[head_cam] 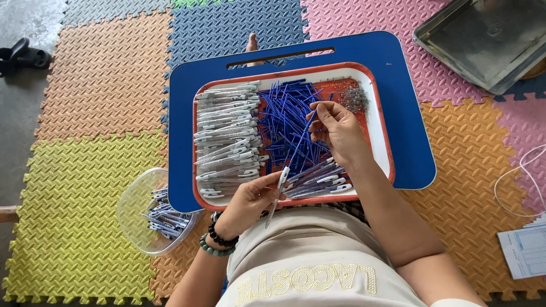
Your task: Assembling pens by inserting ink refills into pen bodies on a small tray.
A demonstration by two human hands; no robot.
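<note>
pen barrel [277, 193] pinched in left hand [247, 202], blue refill [301, 139] pinched in right hand [336, 131]; if misaligned, refill could be bent or dropped into tray [382, 131].

Home floor workspace, foam mats [96, 187], pen-parts tray [382, 122]

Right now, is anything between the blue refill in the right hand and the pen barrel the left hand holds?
Nothing visible. The blue refill, pinched by the right hand, runs straight down to the open top of the pen barrel in the left hand, above the red tray.
</note>
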